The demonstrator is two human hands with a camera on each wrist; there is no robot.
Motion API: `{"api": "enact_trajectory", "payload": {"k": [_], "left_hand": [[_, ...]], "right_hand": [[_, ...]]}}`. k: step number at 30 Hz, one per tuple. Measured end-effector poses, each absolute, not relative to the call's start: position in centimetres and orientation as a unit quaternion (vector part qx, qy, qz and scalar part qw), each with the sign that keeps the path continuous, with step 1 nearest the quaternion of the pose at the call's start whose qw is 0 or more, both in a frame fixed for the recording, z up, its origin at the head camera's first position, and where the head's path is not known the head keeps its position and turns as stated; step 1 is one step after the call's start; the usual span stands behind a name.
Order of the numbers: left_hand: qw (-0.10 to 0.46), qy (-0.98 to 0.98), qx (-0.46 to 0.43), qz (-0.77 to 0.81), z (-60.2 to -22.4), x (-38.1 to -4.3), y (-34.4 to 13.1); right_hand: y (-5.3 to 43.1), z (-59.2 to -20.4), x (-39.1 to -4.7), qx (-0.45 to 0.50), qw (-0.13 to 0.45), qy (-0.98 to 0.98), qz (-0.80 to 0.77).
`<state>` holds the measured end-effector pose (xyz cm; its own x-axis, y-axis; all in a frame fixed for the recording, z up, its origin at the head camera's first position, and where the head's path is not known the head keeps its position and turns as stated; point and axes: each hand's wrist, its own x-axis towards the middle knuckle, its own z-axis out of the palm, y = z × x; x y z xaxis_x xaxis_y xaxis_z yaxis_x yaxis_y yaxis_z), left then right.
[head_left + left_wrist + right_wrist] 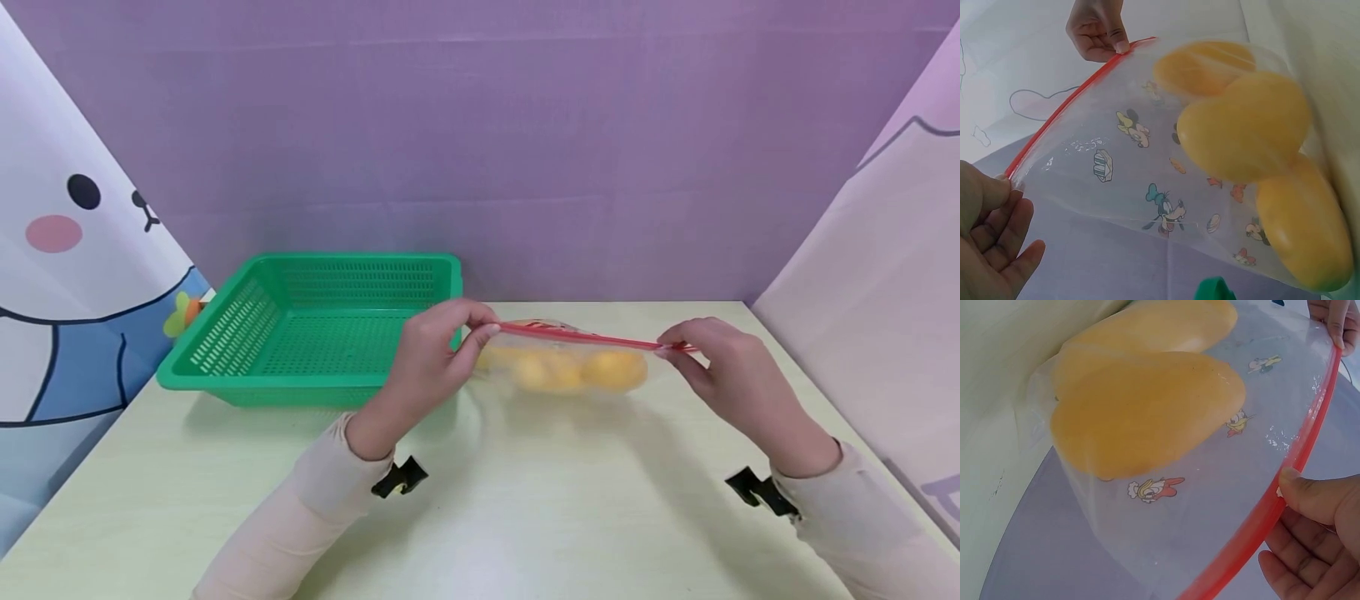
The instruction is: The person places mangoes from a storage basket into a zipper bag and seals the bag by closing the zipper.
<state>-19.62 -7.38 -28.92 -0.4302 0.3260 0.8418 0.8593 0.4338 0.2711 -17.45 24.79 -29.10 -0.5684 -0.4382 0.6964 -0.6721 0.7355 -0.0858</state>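
Note:
A clear zip bag (pixel 1104 169) printed with small cartoon figures hangs between my two hands, its red zip strip (pixel 577 335) stretched across the top. Inside lie yellow mangoes (pixel 1244 125), three of them visible in the left wrist view, gathered at the bottom. My left hand (pixel 431 354) pinches one end of the strip between thumb and forefinger, other fingers loosely bent. Near the opposite end my right hand (pixel 731 387) pinches the strip the same way; a tiny pale piece shows under its thumb in the right wrist view. Whether the bag's bottom touches the table cannot be told.
A green plastic basket (pixel 300 382) with slotted walls stands on the pale table (pixel 480 533), left of the bag and close to my left hand. Behind the table hangs a purple cloth (pixel 480 150), with printed cartoon cloths at both sides.

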Motion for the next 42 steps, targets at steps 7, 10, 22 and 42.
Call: {"api": "enact_trajectory", "payload": {"k": [7, 10, 22, 42], "left_hand": [[0.354, -0.768, -0.384, -0.371, -28.9, -19.7, -7.5], [0.347, -0.771, -0.380, -0.376, -29.0, -19.7, -7.5], [0.338, -0.781, -0.369, -0.374, -28.9, -19.8, -8.0], [0.321, -0.811, -0.334, -0.357, -29.4, -19.7, -9.1]], "right_hand": [[25.6, -29.1, -17.4, 0.317, 0.335, -0.871, 0.167], [25.8, -29.1, -17.4, 0.316, 0.337, -0.872, 0.163], [26.6, -28.6, -17.3, 0.311, 0.352, -0.870, 0.150], [28.5, -28.4, -17.2, 0.300, 0.342, -0.879, 0.139]]}}
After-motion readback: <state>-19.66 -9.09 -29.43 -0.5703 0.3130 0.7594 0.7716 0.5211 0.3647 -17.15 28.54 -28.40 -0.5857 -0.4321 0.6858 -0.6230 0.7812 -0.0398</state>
